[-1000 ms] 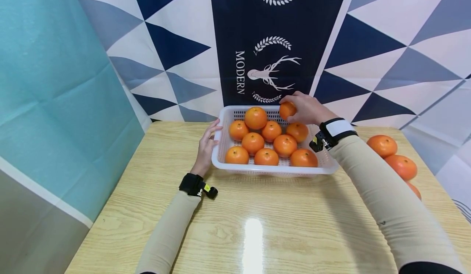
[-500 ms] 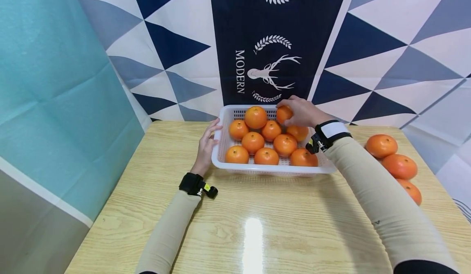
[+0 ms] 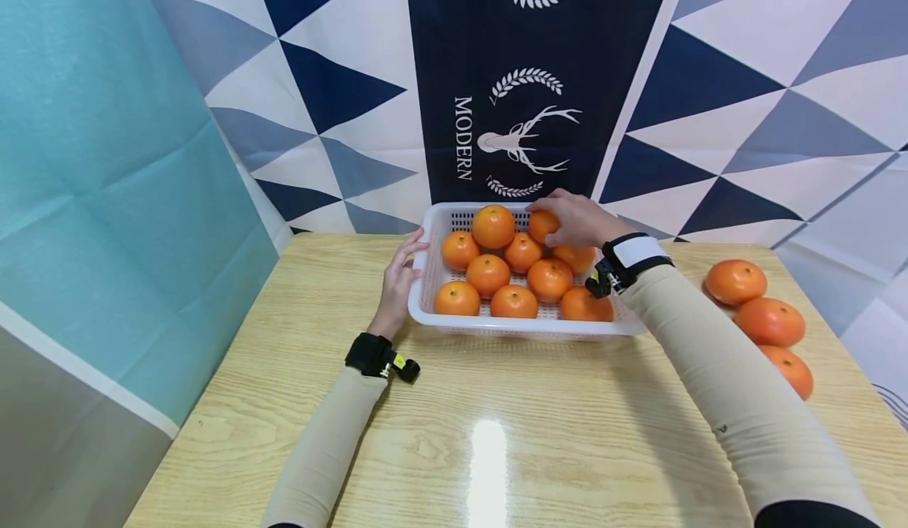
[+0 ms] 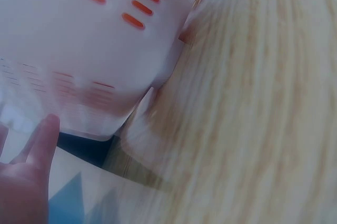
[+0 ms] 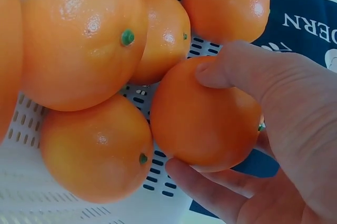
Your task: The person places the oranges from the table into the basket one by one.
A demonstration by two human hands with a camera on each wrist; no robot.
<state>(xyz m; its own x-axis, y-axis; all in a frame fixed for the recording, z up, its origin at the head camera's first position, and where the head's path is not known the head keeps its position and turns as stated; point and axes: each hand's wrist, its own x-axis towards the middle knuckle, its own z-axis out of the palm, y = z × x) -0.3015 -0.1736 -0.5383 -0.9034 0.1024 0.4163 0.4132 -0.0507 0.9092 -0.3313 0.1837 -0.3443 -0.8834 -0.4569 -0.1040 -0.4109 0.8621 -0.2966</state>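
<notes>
A white slotted plastic basket (image 3: 521, 328) stands at the back of the table with several oranges, such as one orange (image 3: 494, 227), in it. My right hand (image 3: 578, 219) grips an orange (image 3: 544, 225) in the basket's back right part. In the right wrist view the thumb lies on top of this orange (image 5: 202, 116) and the fingers curve under it, beside another orange (image 5: 97, 148). My left hand (image 3: 394, 288) touches the basket's left side with fairly straight fingers. From the left wrist, those fingers (image 4: 45, 142) appear close to the basket wall (image 4: 100, 40).
Three more oranges (image 3: 769, 321) lie on the wooden table (image 3: 553, 418) at the right, beside my right forearm. A patterned cloth (image 3: 340, 94) hangs directly behind the basket, and a teal cloth (image 3: 128, 158) hangs along the left.
My right hand has moved slightly left and lower, carrying its orange deeper into the basket. The left hand and the basket have stayed in place.
</notes>
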